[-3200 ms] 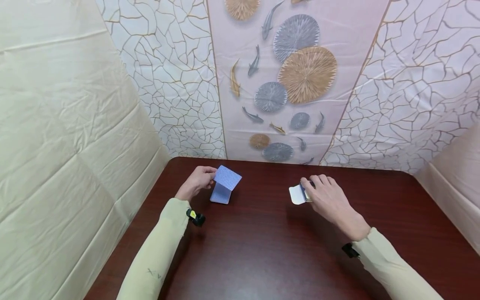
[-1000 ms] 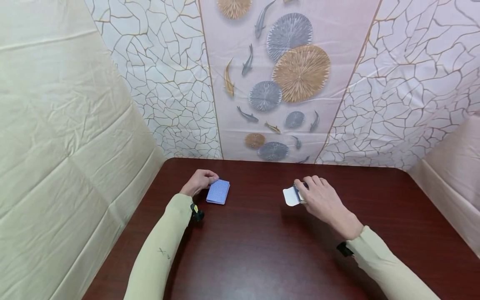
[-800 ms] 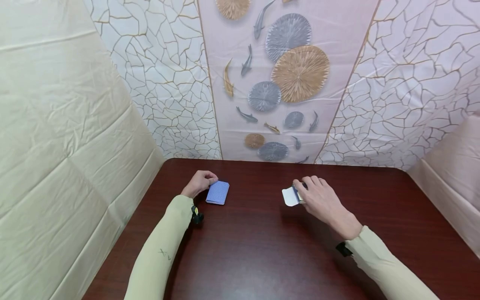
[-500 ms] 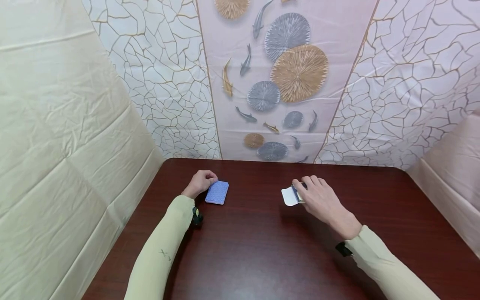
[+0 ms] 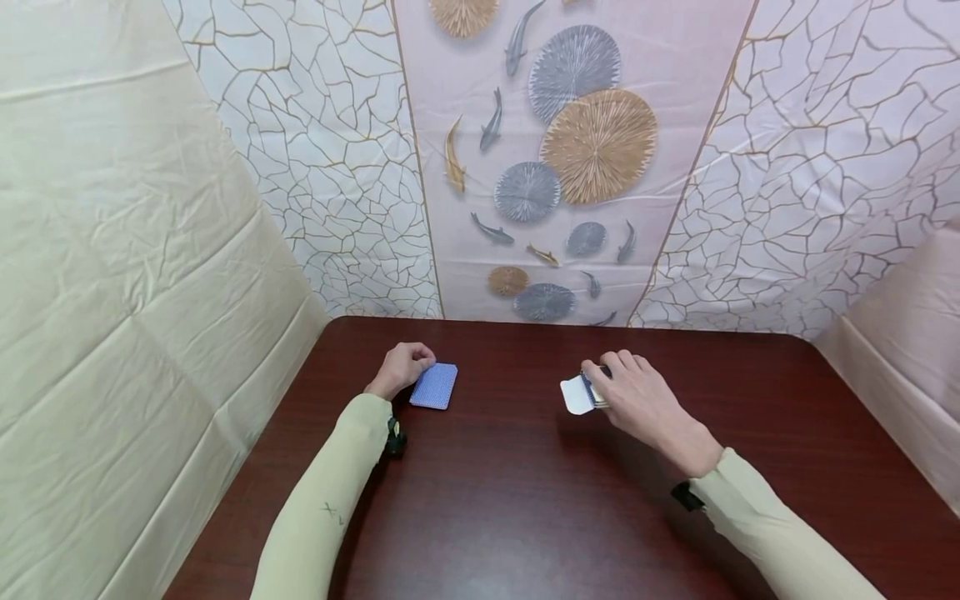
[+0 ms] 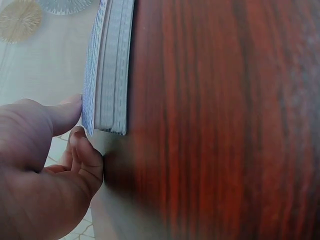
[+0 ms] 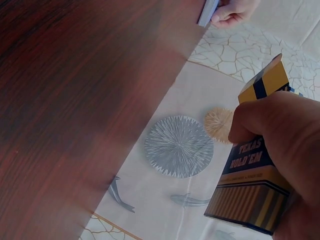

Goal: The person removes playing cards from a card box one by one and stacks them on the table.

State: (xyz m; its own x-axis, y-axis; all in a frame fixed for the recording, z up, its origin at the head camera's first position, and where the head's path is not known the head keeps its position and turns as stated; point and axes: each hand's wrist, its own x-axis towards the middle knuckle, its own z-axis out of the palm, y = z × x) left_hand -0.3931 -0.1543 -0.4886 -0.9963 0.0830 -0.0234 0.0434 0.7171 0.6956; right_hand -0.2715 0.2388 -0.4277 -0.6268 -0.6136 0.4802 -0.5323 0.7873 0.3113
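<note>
Left hand [image 5: 401, 367]: centre-left, seemingly pinching rectangular blue deck [image 5: 434, 387]
Right hand [image 5: 643, 402]: centre-right, gripping cardboard box [image 7: 247, 182]
Tabletop [image 5: 487, 483]: glossy, wood-grained

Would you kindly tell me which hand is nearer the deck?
Left: the left hand touches the deck at its far left corner; the right hand is well to the deck's right, holding the box.

Playing-card box [image 7: 245, 195] reading "TEXAS HOLD'EM".
The two words stand in pale capitals, one above the other, on the box's dark side; smaller print [image 7: 241, 175] below is illegible. The left sleeve [image 5: 300, 542] bears a dark X-like mark [image 5: 327, 508] beside another, unclear one.
</note>
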